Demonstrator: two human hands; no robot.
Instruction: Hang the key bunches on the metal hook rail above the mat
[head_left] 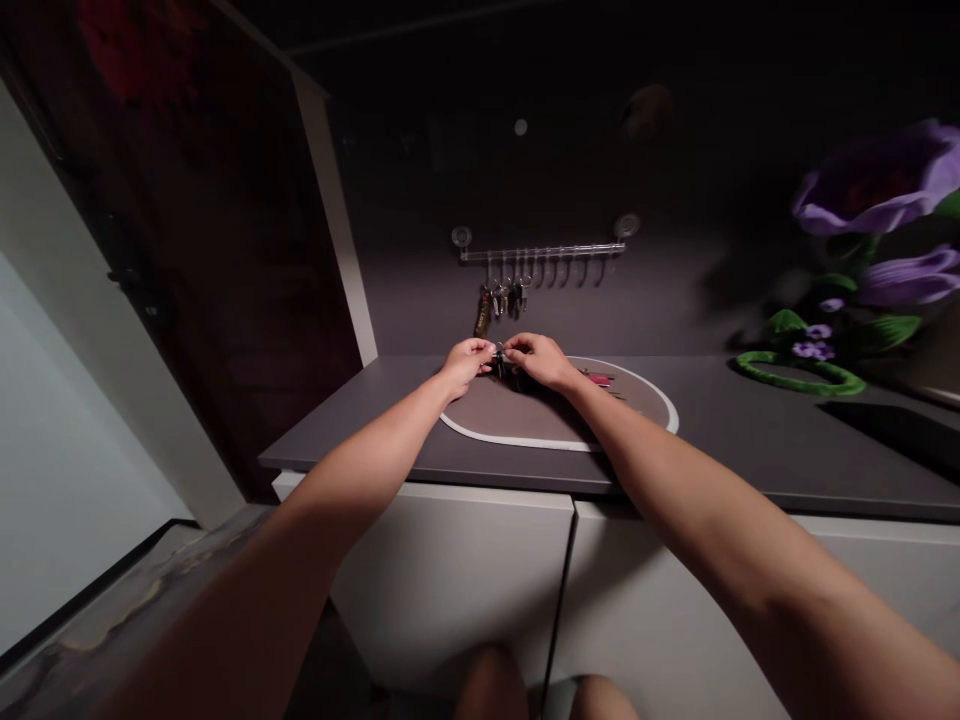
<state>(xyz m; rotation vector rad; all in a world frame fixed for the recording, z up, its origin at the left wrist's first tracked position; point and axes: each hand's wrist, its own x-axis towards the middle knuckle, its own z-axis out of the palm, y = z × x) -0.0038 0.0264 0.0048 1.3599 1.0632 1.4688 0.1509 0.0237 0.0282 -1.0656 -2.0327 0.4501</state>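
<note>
Pinching a small, dark bunch of keys [500, 362] between them, the two hands meet over the far left part of the mat [517, 422]. The keys sit in the narrow gap between the fingertips: the left hand [469, 362] is on their left side, the right hand [537, 358] on their right. Both hands are closed down narrow, thumb toward fingers, with a thin ring showing near the right fingertips. Which fingers bear on which key is too small to tell, and so is whether the keys touch the mat below.

On the right part of the mat, beyond the right forearm, lie a red piece [600, 380] and some thin, dark bits too small to name. The mat is oval with a pale rim, lying flat on the dark surface [345, 412].

Above and behind the mat, a clear rack [544, 252] is fixed to the wall; more keys hang from its left hooks, while the hooks to the right are bare. Well to the right of the mat stand purple flowers [881, 200] with a green ring [799, 382] at their foot. Below the mat are white cupboards [465, 560]; well to its left is a dark door [217, 250].
</note>
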